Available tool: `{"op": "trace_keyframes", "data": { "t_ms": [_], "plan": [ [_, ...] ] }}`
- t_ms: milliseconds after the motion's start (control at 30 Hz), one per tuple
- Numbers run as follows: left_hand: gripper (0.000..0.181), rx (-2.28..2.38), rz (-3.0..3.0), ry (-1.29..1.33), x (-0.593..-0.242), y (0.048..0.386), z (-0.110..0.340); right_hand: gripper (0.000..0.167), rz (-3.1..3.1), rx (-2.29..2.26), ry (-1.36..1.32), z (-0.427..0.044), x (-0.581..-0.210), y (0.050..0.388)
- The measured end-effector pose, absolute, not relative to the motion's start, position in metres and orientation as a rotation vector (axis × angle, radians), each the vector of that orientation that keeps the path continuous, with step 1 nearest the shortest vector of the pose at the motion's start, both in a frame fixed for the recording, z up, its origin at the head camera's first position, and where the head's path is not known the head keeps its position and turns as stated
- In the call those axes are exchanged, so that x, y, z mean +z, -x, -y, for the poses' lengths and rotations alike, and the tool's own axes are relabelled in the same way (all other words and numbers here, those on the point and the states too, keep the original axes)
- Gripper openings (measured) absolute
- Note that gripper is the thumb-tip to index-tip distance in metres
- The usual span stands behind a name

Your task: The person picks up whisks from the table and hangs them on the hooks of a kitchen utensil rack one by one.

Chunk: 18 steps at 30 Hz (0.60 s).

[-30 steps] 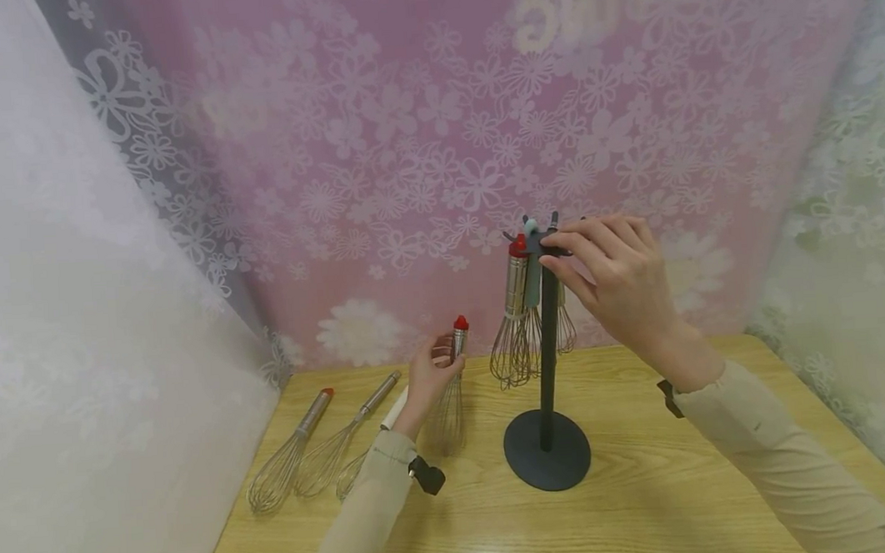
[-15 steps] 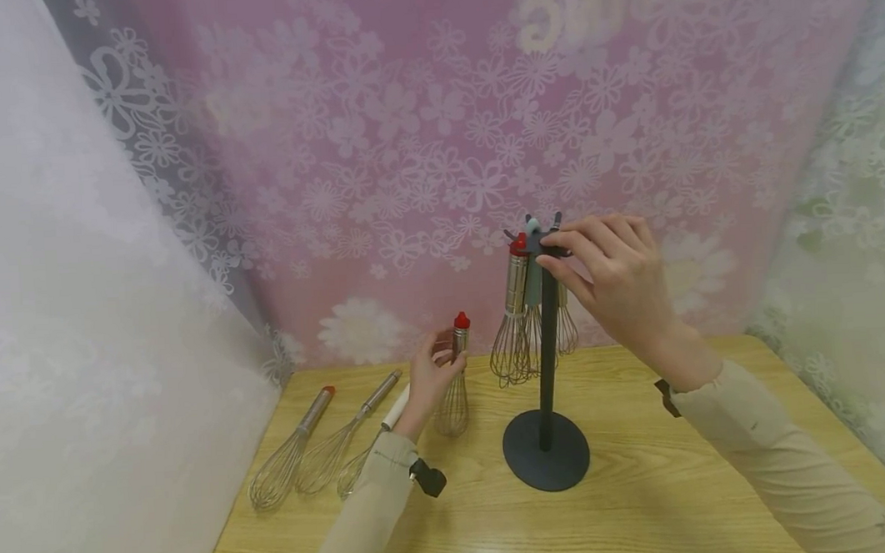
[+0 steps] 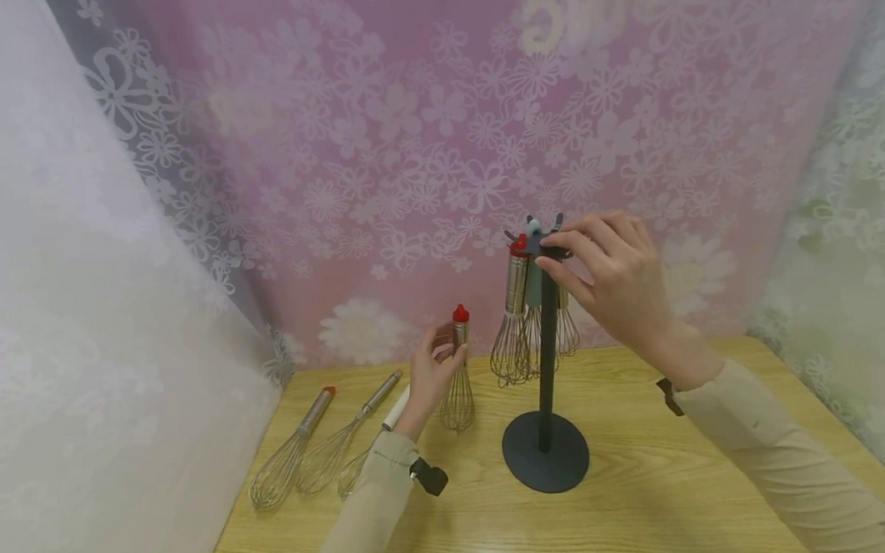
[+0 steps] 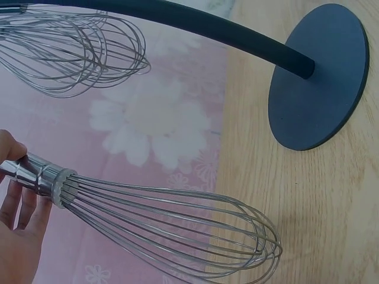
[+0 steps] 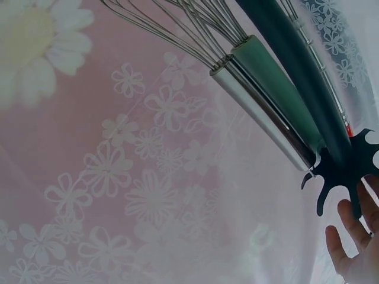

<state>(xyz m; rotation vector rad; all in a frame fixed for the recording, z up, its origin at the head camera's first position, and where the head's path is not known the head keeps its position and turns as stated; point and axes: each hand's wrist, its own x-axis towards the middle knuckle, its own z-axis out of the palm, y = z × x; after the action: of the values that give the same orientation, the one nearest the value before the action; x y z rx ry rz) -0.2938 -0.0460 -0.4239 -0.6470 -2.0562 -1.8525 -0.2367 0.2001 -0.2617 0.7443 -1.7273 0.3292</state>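
Observation:
My left hand [image 3: 430,377] holds a steel whisk [image 3: 458,397] by its handle, red tip up, wires hanging down in the head view. In the left wrist view that whisk [image 4: 172,222] is apart from the black stand [image 4: 320,77]. My right hand [image 3: 615,280] pinches the hooked top of the whisk stand [image 3: 547,346] between thumb and fingers. From its hooks hang a red-tipped whisk [image 3: 516,285], a green-handled whisk [image 5: 275,89] and a steel-handled whisk [image 5: 260,118]. In the right wrist view, my fingertips [image 5: 352,225] are at the hooks' edge.
Whisks lie on the wooden table [image 3: 648,466] at left: one with a red tip [image 3: 294,451], one with a metal handle [image 3: 353,427], and a white-handled one [image 3: 397,408] partly behind my left forearm. A flowered pink cloth [image 3: 406,145] stands behind the table.
My left hand has raised the whisk slightly, and its wires now hang straighter below the hand. My right hand has kept its place at the stand's top.

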Motion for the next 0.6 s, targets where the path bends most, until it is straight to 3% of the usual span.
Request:
{"op": "trace_keyframes", "data": {
  "t_ms": [600],
  "plan": [
    [0.042, -1.905, 1.993, 0.714, -0.4, 0.279, 0.055, 0.042, 1.852, 0.26, -0.815, -0.208, -0.261, 0.228]
  ]
}}
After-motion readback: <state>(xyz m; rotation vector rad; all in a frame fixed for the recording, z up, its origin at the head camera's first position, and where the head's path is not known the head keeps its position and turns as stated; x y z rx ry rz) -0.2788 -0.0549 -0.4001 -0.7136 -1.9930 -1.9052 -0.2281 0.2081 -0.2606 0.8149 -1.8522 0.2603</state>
